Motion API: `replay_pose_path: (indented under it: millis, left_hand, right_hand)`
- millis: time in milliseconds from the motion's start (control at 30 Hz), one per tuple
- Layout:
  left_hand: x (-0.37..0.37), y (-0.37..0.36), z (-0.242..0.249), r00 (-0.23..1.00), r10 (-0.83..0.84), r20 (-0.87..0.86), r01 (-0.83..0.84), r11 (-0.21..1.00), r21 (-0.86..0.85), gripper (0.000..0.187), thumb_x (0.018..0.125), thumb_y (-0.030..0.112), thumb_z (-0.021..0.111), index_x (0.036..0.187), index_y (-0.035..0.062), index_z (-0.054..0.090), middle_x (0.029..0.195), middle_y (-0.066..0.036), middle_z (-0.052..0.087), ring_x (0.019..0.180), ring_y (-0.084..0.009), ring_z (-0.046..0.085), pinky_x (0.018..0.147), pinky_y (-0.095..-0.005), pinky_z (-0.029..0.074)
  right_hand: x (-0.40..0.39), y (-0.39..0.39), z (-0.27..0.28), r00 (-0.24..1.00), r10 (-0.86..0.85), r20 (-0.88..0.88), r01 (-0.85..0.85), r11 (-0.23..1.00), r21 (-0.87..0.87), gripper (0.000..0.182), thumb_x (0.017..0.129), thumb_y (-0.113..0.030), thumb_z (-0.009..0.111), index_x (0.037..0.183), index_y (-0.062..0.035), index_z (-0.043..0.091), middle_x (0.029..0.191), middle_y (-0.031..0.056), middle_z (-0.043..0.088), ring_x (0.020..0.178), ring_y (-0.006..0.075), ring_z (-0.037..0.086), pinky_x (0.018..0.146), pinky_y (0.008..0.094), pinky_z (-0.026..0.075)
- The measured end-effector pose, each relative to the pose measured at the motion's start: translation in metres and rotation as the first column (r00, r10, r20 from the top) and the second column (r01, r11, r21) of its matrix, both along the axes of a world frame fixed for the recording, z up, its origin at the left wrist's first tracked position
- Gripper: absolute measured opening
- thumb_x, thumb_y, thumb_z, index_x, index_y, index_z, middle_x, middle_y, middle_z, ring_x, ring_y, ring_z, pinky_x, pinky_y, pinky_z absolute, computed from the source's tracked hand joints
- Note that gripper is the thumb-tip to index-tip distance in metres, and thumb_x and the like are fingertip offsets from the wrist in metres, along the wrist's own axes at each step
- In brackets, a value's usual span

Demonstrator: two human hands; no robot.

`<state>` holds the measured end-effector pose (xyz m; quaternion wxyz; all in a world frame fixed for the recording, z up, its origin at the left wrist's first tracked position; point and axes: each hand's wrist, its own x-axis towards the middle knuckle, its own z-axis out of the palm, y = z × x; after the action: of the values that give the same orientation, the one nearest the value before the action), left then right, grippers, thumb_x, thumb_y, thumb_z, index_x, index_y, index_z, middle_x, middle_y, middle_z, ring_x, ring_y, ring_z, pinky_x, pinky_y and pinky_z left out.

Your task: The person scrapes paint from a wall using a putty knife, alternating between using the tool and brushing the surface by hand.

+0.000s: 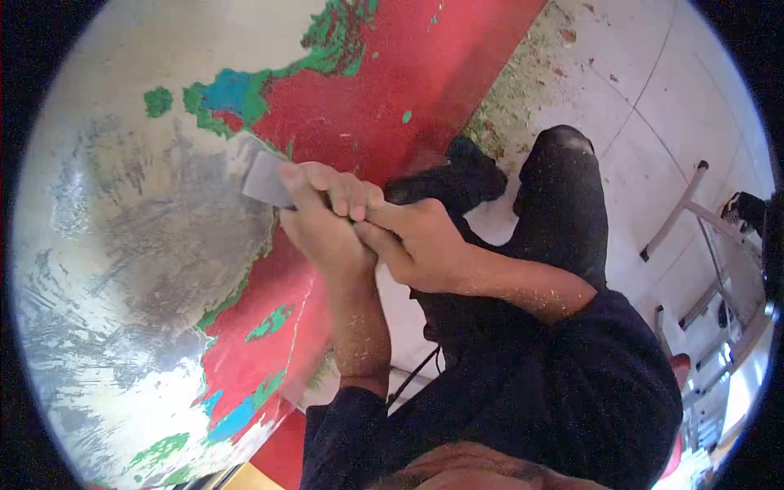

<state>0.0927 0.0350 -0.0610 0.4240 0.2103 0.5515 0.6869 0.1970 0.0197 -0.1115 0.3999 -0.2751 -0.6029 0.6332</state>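
Observation:
A scraper with a wide, flat grey blade rests against the panel where bare metal meets red paint. My left hand is closed around it just behind the blade. Lower right of that, my right hand is closed on the tool's rear part, its fingers meeting those of my left hand. The handle is mostly hidden by my fingers. Red paint covers the panel's near side, with green patches and blue patches along the ragged paint edge. Small flecks cling to both forearms.
Paint scrapings litter the tiled floor beside the panel. My dark-trousered knee and shoe are close to the panel. A metal frame with legs stands at the right.

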Motion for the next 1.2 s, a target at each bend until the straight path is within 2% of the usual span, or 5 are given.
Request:
replay_pose_path:
  millis: [233,433,833,933,1200]
  left_hand:
    - [0.0,0.0,-0.013,0.996,-0.07,-0.06,0.063,0.992,-0.113,0.048,0.095,0.045,0.036,0.066,0.0084,0.042,0.048,-0.003,0.036,0.043,-0.0197,0.045,0.045,-0.0354,0.046]
    - [0.004,-0.007,0.004,0.996,-0.053,-0.07,0.036,0.974,-0.225,0.044,0.096,0.041,0.034,0.065,0.0099,0.039,0.05,-0.001,0.033,0.044,-0.017,0.042,0.047,-0.0349,0.044]
    - [0.029,-0.009,0.0,0.974,-0.147,-0.172,0.151,0.989,0.008,0.043,0.096,0.043,0.033,0.099,0.0037,0.049,0.065,-0.004,0.047,0.053,-0.0202,0.05,0.05,-0.0344,0.046]
    - [0.013,-0.005,-0.008,0.991,-0.131,0.007,0.131,0.988,-0.084,0.037,0.097,0.039,0.034,0.097,0.0052,0.049,0.064,-0.004,0.045,0.052,-0.0186,0.048,0.048,-0.0339,0.044]
    - [0.017,-0.002,0.002,0.985,-0.127,-0.12,0.109,0.983,-0.149,0.034,0.097,0.036,0.033,0.086,0.0071,0.047,0.06,-0.001,0.039,0.049,-0.0178,0.045,0.047,-0.034,0.042]
  right_hand:
    - [-0.013,-0.002,-0.011,0.996,-0.088,0.001,0.088,0.995,0.046,0.015,0.087,-0.011,0.052,0.086,0.001,0.06,0.068,0.0214,0.055,0.063,0.0349,0.062,0.053,0.0364,0.047]
    - [-0.007,-0.006,-0.005,0.998,0.031,-0.047,-0.036,0.992,-0.12,0.017,0.086,-0.016,0.051,0.088,-0.0007,0.058,0.073,0.0233,0.055,0.068,0.0408,0.058,0.057,0.0429,0.047]
    - [-0.001,-0.012,-0.001,0.957,-0.248,-0.149,0.249,0.968,-0.017,0.014,0.084,-0.007,0.053,0.095,-0.0012,0.058,0.07,0.021,0.056,0.064,0.0365,0.06,0.055,0.0397,0.048]
    - [-0.006,-0.016,-0.009,0.967,-0.247,-0.063,0.244,0.968,-0.054,0.013,0.082,-0.006,0.054,0.093,-0.0015,0.06,0.068,0.0209,0.056,0.062,0.036,0.06,0.053,0.0391,0.047]
    - [-0.01,-0.007,-0.008,0.958,-0.268,-0.104,0.267,0.963,-0.019,0.009,0.08,-0.007,0.056,0.087,-0.0029,0.059,0.069,0.0201,0.056,0.065,0.0358,0.06,0.053,0.04,0.047]
